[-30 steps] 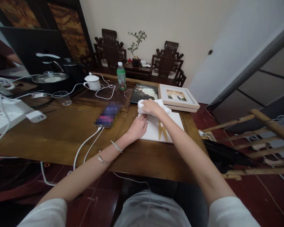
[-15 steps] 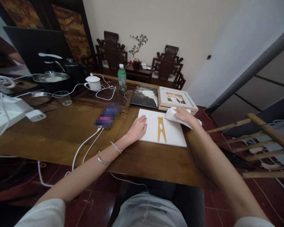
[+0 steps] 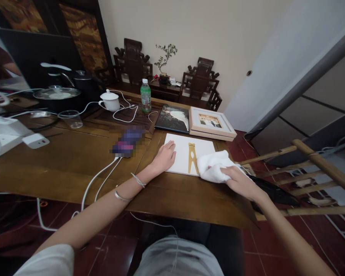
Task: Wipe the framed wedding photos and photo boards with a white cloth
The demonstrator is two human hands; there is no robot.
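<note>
A flat white board (image 3: 179,153) lies on the wooden table, with a tan cat-shaped figure (image 3: 192,157) on its face. My left hand (image 3: 164,157) rests flat on the board's left edge, fingers stretched out. In my right hand (image 3: 238,180) is a bunched white cloth (image 3: 214,165), which lies over the board's lower right corner and hides it. The cloth's edge reaches close to the foot of the cat-shaped figure.
Behind the board lie a dark picture (image 3: 172,118) and a pale-framed photo (image 3: 212,122). To the left are a phone (image 3: 128,142) with a white cable, a green-labelled bottle (image 3: 145,96), a lidded white cup (image 3: 109,101) and a clear plastic cup (image 3: 71,119). Wooden rails (image 3: 319,153) stand at the right.
My right hand has moved the cloth from the board's upper right corner toward me, down to its lower right corner. My left hand stays at the board's left edge.
</note>
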